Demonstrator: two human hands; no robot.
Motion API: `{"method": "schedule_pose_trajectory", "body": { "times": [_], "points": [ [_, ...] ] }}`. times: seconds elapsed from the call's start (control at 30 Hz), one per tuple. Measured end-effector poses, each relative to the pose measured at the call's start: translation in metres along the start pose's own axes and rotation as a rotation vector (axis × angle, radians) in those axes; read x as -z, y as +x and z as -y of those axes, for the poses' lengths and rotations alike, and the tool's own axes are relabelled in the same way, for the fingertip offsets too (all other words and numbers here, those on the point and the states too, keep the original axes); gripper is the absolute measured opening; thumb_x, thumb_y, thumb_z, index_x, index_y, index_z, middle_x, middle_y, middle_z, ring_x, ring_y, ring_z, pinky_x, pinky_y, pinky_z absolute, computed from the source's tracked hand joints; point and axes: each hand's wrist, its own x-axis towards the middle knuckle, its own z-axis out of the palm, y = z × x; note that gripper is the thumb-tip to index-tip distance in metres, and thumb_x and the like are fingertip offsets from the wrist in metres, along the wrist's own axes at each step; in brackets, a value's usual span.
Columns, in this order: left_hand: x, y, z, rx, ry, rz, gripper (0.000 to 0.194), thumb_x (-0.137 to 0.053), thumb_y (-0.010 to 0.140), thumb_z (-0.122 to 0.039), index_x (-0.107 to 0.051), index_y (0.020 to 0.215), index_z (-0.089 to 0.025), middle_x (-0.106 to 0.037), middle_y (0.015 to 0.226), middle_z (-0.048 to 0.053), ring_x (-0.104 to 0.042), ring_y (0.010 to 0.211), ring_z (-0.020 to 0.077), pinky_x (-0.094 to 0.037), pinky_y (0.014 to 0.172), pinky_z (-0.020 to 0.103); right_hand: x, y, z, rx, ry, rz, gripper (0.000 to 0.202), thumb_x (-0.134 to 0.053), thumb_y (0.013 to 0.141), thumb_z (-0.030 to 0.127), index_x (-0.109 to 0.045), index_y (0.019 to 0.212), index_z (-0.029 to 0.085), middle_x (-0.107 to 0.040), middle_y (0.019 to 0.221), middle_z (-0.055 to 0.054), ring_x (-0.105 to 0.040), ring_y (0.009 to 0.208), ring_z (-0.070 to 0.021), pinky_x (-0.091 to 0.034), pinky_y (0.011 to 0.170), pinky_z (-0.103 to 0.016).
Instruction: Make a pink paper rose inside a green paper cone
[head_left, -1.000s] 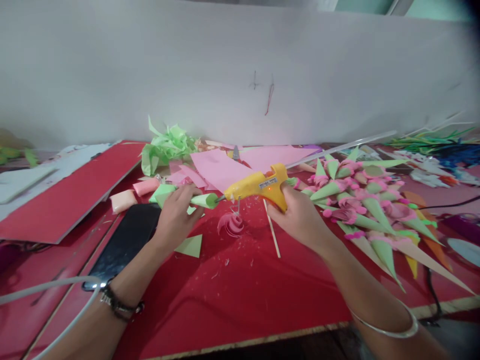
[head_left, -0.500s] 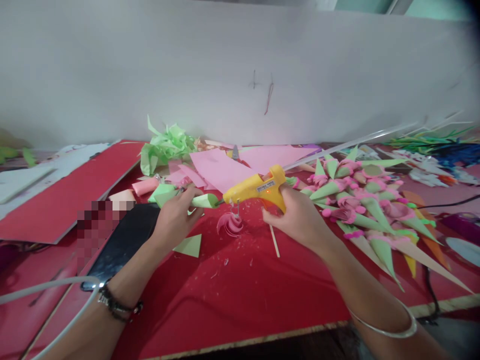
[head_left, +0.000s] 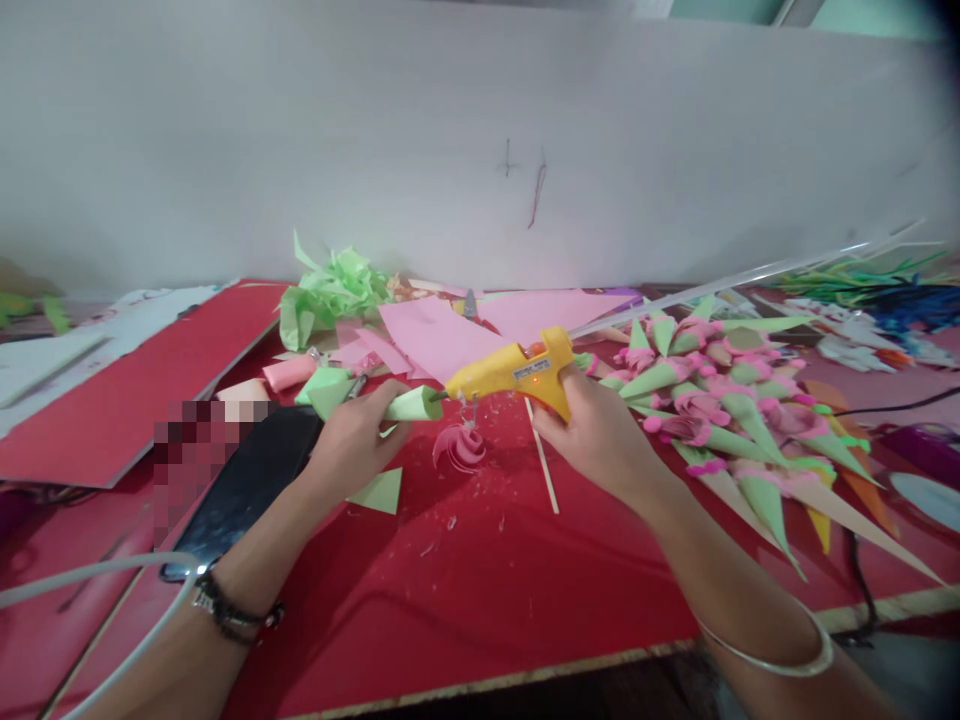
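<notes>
My right hand [head_left: 600, 425] is wrapped round the handle of a yellow hot glue gun [head_left: 510, 370], which has a small orange light and a long clear glue stick [head_left: 720, 285] out of its back. My left hand [head_left: 365, 430] grips a rolled green paper cone [head_left: 415, 404], its open end facing right. The gun's nozzle meets the rim of that opening; whether it reaches inside I cannot tell. Just below the gun, a pink paper swirl [head_left: 461, 447] lies on the red table [head_left: 480, 600]. A green paper triangle [head_left: 377, 491] is below my left hand.
Finished pink and green paper cones [head_left: 742, 400] are heaped at the right. A black phone [head_left: 251, 480] lies by my left forearm. Pink paper sheets [head_left: 442, 335] and crumpled green paper [head_left: 337, 290] sit at the back. A thin stick [head_left: 544, 460] lies near the gun.
My right hand has squeezed in closer on the glue gun's handle and trigger. My left hand has turned the green cone slightly, and its end has shifted a little right and up.
</notes>
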Motion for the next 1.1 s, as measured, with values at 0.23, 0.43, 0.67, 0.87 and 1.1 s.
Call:
{"method": "schedule_pose_trajectory", "body": {
  "times": [0.23, 0.43, 0.67, 0.87, 1.1],
  "points": [
    [0.0003, -0.0007, -0.0008, -0.012, -0.094, 0.023, 0.024, -0.044, 0.071, -0.018, -0.049, 0.094, -0.017, -0.045, 0.052, -0.005, -0.041, 0.045, 0.0093, -0.029, 0.045, 0.018, -0.0011, -0.0005, -0.0006, 0.007, 0.001, -0.032, 0.027, -0.039, 0.072, 0.021, -0.046, 0.097, 0.012, -0.053, 0.059, -0.004, -0.05, 0.049, -0.0186, -0.025, 0.042, -0.025],
    [0.0022, -0.0009, -0.0025, -0.001, -0.135, 0.103, 0.031, -0.044, 0.07, -0.018, -0.049, 0.101, -0.016, -0.04, 0.048, -0.007, -0.038, 0.044, 0.0088, -0.027, 0.044, 0.018, -0.002, -0.0006, 0.0005, 0.009, 0.024, -0.07, 0.035, -0.051, 0.071, 0.039, -0.046, 0.094, 0.013, -0.052, 0.062, -0.003, -0.05, 0.052, -0.0179, -0.028, 0.042, -0.024],
    [0.0054, -0.0001, -0.009, 0.014, -0.214, 0.163, 0.026, -0.043, 0.069, -0.018, -0.05, 0.094, -0.014, -0.038, 0.048, -0.007, -0.036, 0.042, 0.0075, -0.027, 0.043, 0.018, 0.0003, -0.001, 0.0021, 0.016, 0.048, -0.062, 0.04, -0.053, 0.069, 0.043, -0.047, 0.096, 0.014, -0.05, 0.061, -0.002, -0.049, 0.05, -0.0163, -0.028, 0.041, -0.023],
    [0.0031, -0.0006, -0.0069, 0.045, -0.268, 0.173, 0.016, -0.043, 0.068, -0.018, -0.051, 0.081, -0.015, -0.036, 0.048, -0.006, -0.033, 0.043, 0.007, -0.026, 0.041, 0.018, 0.0012, -0.0014, 0.0026, 0.021, 0.044, -0.017, 0.037, -0.051, 0.068, 0.033, -0.046, 0.1, 0.015, -0.05, 0.06, -0.001, -0.048, 0.048, -0.0151, -0.026, 0.04, -0.022],
    [0.0022, -0.0005, -0.0054, 0.042, -0.296, 0.215, 0.021, -0.043, 0.069, -0.018, -0.051, 0.088, -0.014, -0.033, 0.05, -0.007, -0.031, 0.044, 0.0067, -0.025, 0.041, 0.018, 0.0015, -0.0014, 0.0022, 0.034, 0.01, -0.002, 0.029, -0.046, 0.069, 0.027, -0.046, 0.095, 0.014, -0.05, 0.057, -0.001, -0.046, 0.046, -0.0154, -0.025, 0.041, -0.023]
  ]
}}
